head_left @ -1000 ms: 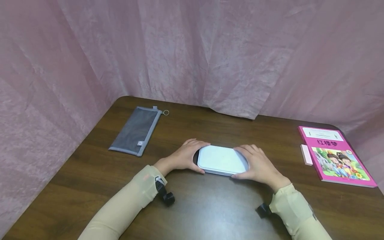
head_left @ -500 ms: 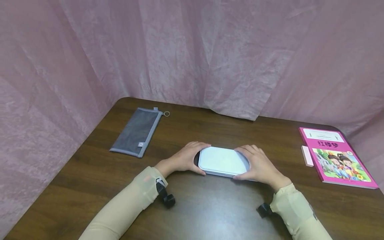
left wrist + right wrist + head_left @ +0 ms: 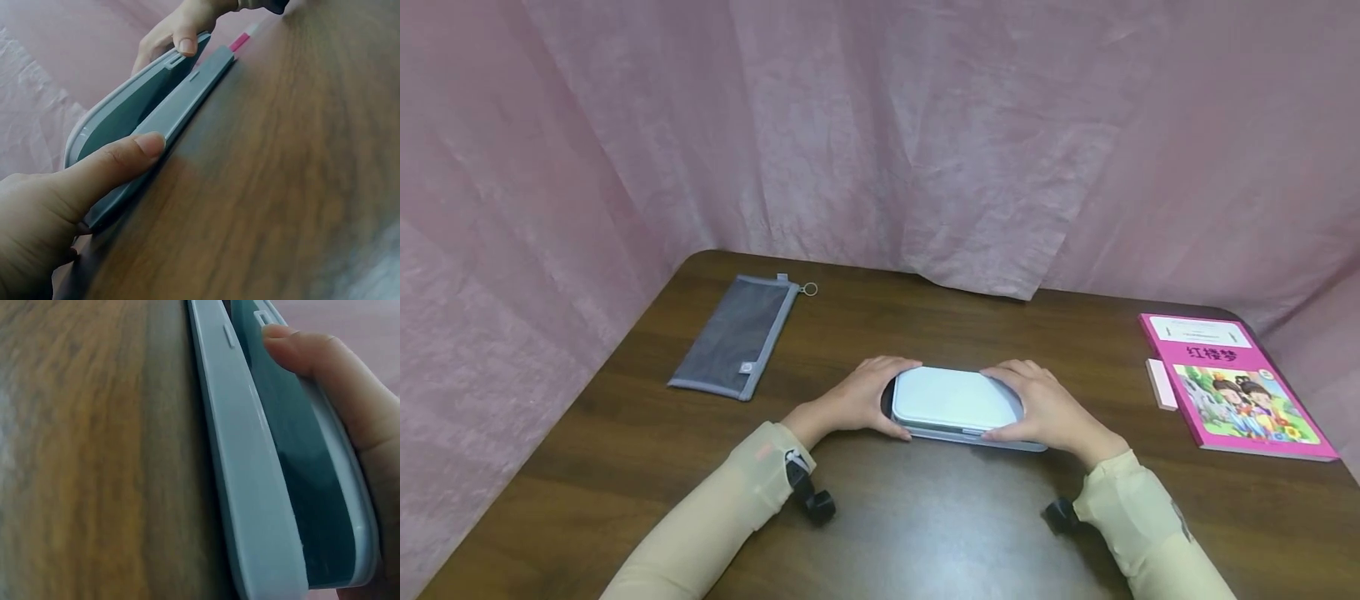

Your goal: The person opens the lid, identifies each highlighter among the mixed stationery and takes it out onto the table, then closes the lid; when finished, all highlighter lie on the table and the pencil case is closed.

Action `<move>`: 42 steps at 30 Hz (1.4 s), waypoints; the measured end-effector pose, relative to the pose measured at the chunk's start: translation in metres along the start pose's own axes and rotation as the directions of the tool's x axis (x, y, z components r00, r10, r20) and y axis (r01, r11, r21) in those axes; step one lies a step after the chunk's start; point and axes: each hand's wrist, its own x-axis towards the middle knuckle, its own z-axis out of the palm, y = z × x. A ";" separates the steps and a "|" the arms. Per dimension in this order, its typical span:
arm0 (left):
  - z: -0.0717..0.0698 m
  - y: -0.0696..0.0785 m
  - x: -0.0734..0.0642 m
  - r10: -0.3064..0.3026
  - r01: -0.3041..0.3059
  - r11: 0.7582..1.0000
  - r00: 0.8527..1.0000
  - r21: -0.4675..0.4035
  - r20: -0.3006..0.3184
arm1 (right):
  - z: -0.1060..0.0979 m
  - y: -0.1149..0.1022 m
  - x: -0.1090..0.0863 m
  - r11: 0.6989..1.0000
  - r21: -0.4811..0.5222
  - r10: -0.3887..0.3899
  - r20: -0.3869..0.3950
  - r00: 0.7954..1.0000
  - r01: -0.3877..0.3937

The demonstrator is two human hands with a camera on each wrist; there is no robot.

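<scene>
A pale blue hard pencil case (image 3: 957,398) lies between both hands in the head view, its hinged lid partly raised. My left hand (image 3: 863,395) grips its left end; in the left wrist view the thumb (image 3: 134,156) lies along the base's front wall. My right hand (image 3: 1043,407) holds the lid at the right end. In the right wrist view, the right thumb (image 3: 290,349) presses the lid's front edge beside a small clasp (image 3: 267,317). A wedge-shaped gap shows between the base (image 3: 247,444) and the lid's dark teal inside (image 3: 306,487). The case's contents are hidden.
A grey mesh zip pouch (image 3: 728,333) with a ring lies at the back left of the brown table (image 3: 865,533). At the right is a pink picture book (image 3: 1232,392), beside a small white and pink block (image 3: 1161,384). A pink curtain (image 3: 865,142) hangs behind.
The lid has lifted from the base at its front edge, and more of the base's right end now shows below the right hand. Both hands stay at the case's ends.
</scene>
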 end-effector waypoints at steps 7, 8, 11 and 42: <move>-0.002 -0.001 0.000 0.029 -0.029 0.999 1.000 0.041 -0.012 | -0.007 -0.003 0.000 1.000 -0.019 0.017 0.064 0.998 -0.016; -0.002 -0.001 0.000 0.034 -0.033 0.998 0.999 0.052 -0.015 | -0.009 -0.004 0.000 1.000 -0.015 0.020 0.076 0.997 -0.019; -0.003 -0.003 -0.001 0.033 -0.031 0.996 0.999 0.083 -0.018 | -0.013 -0.006 0.000 1.000 0.000 0.024 0.106 0.994 -0.025; -0.008 -0.009 -0.015 -0.053 0.060 0.993 0.997 0.105 -0.062 | -0.038 -0.022 -0.002 0.999 0.017 0.036 0.137 0.990 -0.038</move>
